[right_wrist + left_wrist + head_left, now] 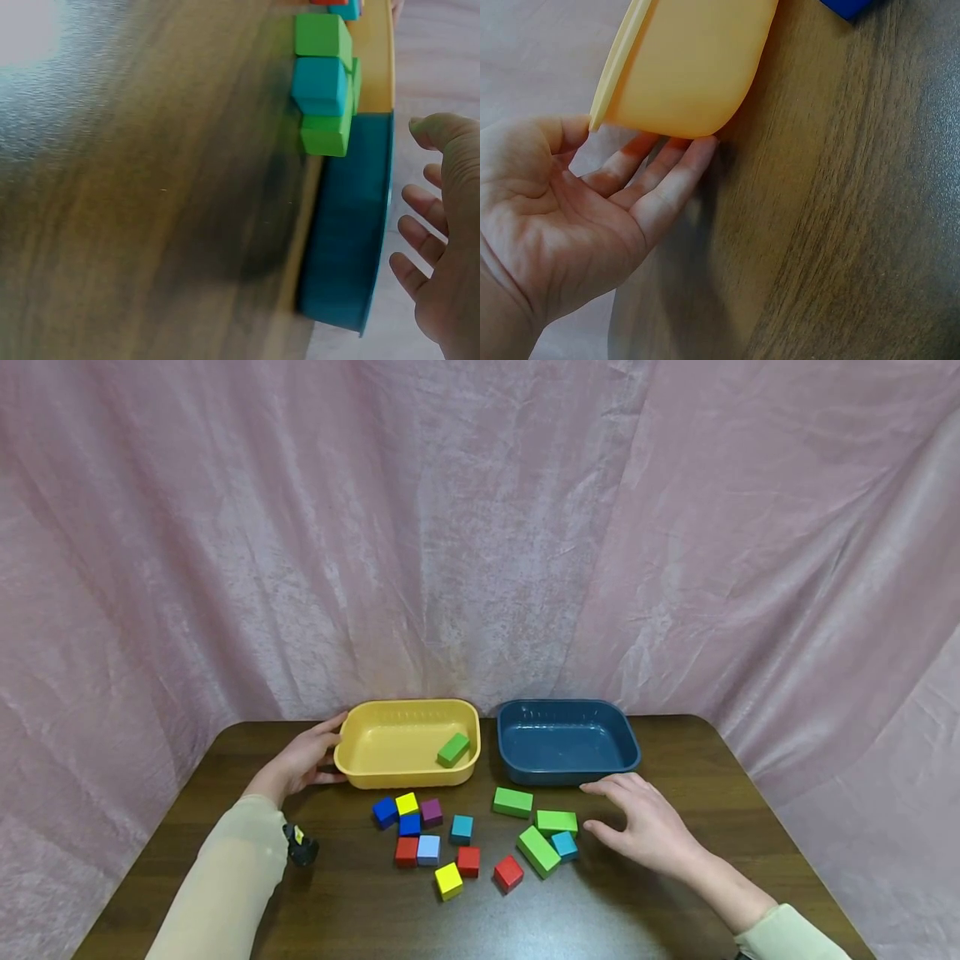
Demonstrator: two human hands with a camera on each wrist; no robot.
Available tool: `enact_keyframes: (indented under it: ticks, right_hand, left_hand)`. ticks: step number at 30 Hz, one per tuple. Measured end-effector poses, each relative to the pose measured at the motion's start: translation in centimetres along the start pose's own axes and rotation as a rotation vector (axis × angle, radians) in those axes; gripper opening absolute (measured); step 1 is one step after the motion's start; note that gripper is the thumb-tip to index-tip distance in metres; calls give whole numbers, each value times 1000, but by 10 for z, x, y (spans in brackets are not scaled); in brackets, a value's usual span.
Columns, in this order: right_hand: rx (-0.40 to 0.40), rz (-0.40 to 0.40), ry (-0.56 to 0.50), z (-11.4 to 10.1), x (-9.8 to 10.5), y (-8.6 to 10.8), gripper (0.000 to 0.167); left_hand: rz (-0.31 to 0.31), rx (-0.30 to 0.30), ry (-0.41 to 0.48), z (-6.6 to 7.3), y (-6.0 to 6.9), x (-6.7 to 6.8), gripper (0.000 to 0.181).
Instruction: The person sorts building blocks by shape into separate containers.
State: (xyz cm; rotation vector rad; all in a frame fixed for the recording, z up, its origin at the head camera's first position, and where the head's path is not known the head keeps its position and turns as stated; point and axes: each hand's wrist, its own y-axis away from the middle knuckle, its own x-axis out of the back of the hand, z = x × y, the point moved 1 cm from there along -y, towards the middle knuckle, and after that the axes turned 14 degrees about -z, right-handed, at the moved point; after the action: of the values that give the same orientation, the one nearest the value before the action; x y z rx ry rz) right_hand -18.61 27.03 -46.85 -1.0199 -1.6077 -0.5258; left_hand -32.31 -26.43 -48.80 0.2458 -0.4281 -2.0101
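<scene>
My left hand touches the left end of the yellow tray; in the left wrist view the thumb of that hand meets the rim and its other fingers lie against the tray wall. One green block lies inside the tray. My right hand is held with spread fingers and nothing in them, right of a teal cube and a green block, near the front right corner of the blue tray. Seen from the right wrist, the hand is beside the blue tray.
In front of the trays lie more green blocks, red cubes, yellow cubes, blue cubes, a purple cube, a light blue cube and another teal cube. A pink curtain hangs behind the table.
</scene>
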Motion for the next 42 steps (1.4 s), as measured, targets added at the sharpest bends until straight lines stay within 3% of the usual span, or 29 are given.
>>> enact_keyframes:
  ticks: [11,25,42]
  right_hand:
    - [-107,-68,-53,-1,-22,5,40]
    - [-296,-100,-231,-7,-33,2,31]
    - [-286,-134,-222,-2,-40,-5,32]
  left_hand:
    - [8,5,1,-1,1,1,63]
    - [-5,-6,7,0,1,2,62]
    - [3,0,10,1,1,1,63]
